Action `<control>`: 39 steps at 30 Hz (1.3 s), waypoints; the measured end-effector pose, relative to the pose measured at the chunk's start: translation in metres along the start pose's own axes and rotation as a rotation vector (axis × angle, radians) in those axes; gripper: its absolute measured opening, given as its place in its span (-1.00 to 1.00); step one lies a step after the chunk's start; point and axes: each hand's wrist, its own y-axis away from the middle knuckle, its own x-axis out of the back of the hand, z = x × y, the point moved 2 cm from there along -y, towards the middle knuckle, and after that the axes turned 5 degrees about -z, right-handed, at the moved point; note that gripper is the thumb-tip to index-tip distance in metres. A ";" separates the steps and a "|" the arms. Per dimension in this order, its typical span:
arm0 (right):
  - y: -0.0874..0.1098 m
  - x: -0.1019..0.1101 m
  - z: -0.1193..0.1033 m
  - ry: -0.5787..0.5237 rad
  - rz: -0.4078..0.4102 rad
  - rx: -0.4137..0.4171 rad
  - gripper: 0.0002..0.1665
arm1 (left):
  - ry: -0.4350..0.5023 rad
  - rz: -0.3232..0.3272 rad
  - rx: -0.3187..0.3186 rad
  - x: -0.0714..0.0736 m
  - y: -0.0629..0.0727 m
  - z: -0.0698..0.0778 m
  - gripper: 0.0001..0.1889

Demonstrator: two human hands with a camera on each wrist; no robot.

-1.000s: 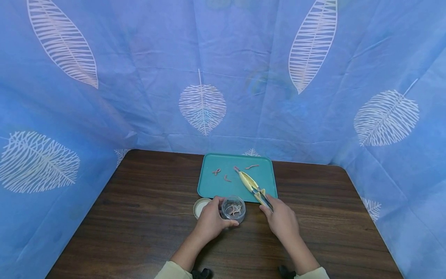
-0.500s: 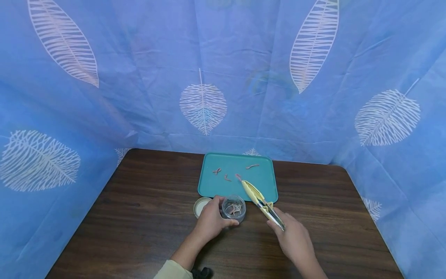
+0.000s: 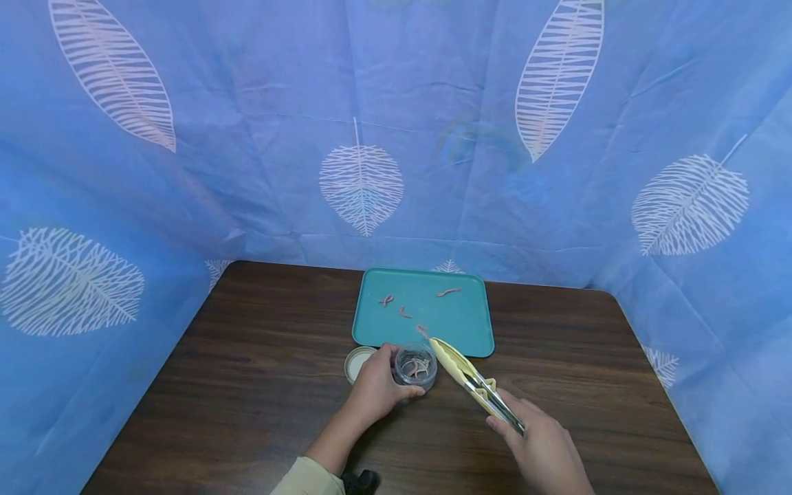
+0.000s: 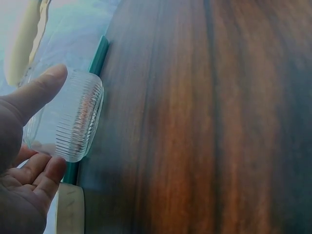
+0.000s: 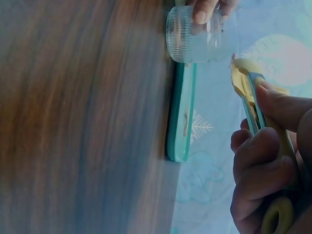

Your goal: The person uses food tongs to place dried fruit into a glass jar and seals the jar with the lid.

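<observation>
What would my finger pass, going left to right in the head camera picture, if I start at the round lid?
Round lid, left hand, clear jar, yellow tongs, right hand. The tray stretches behind several, so I left it out.

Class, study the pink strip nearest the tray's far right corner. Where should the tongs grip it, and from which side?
Probably best: grip the strip at its middle, reaching from the near side and coming down from above with the tongs. It is thin and runs roughly left to right, so the tips should close across its long edges; bare tray around it leaves room.
</observation>
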 end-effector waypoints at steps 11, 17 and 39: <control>0.014 0.004 0.005 0.075 -0.039 0.048 -0.34 | -0.029 0.011 -0.009 0.003 -0.002 0.001 -0.13; 0.011 0.002 0.005 0.067 -0.058 0.036 -0.30 | -0.047 0.008 -0.006 0.001 -0.003 0.001 -0.10; -0.003 -0.003 0.016 -0.155 -0.061 -0.077 0.09 | -0.073 0.004 -0.067 -0.002 0.003 0.001 0.01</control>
